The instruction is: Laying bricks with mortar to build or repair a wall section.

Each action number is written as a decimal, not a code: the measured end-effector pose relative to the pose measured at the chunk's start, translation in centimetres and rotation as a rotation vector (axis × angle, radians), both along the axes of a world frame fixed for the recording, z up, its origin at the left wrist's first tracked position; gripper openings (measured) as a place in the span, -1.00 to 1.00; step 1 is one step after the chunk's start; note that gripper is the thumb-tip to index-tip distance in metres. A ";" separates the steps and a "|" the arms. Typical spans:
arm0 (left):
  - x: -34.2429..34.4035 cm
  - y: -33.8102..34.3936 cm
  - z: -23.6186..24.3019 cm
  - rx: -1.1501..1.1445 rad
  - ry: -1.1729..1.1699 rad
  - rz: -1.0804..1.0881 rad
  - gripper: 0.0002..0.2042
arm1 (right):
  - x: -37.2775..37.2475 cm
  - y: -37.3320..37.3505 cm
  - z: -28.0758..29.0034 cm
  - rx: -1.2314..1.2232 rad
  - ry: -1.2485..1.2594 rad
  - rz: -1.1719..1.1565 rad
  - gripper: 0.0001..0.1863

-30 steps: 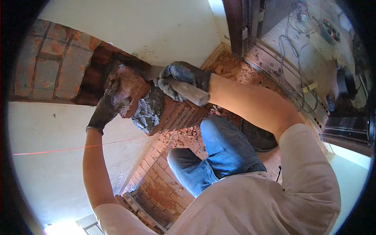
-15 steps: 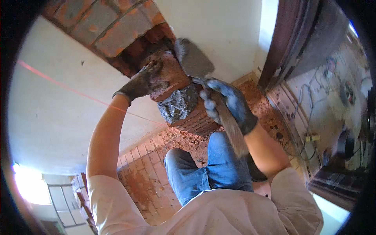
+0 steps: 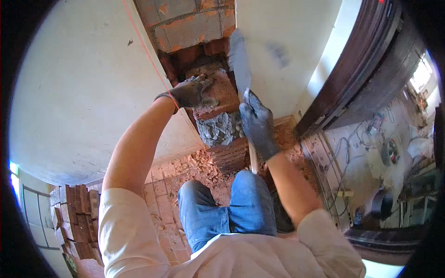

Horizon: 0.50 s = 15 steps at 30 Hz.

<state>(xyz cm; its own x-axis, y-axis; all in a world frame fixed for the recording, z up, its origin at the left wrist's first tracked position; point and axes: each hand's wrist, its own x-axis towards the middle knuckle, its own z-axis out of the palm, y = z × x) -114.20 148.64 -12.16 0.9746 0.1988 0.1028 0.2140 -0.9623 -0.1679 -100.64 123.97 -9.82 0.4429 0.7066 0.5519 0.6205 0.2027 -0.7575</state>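
My gloved left hand [image 3: 187,94] grips the left side of a reddish brick [image 3: 221,90] set in a gap in the wall. Grey mortar [image 3: 217,129] bulges beneath the brick's near end, above ridged red brickwork [image 3: 228,158]. My gloved right hand [image 3: 258,124] is closed around the wooden handle of a trowel [image 3: 240,62]. The trowel's blade, slightly blurred, stands edge-on along the brick's right side, pointing away from me. Whether it touches the brick I cannot tell.
Mortared masonry [image 3: 190,30] rises beyond the gap, between pale wall panels. A red line [image 3: 139,28] crosses the left panel. Brick rubble [image 3: 197,163] covers the floor before my knees. Stacked bricks [image 3: 76,217] stand at left; a dark door frame [image 3: 345,76] and cables [image 3: 343,150] lie right.
My view has turned, shifting the wall gap rightward and upright. The trowel blade has swung from flat-faced to nearly edge-on beside the brick. My left hand stays on the brick.
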 end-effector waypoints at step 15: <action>0.2 -2.0 1.8 -0.175 0.014 0.260 0.02 | 7.5 2.8 6.5 -0.734 -1.085 0.100 -0.58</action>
<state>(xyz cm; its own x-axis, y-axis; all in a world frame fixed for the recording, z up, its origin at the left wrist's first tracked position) -113.98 146.69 -10.37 0.8898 0.4552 0.0321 0.4557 -0.8901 -0.0092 -93.12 126.74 -3.35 -0.0516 0.9964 0.0671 0.9861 0.0402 0.1610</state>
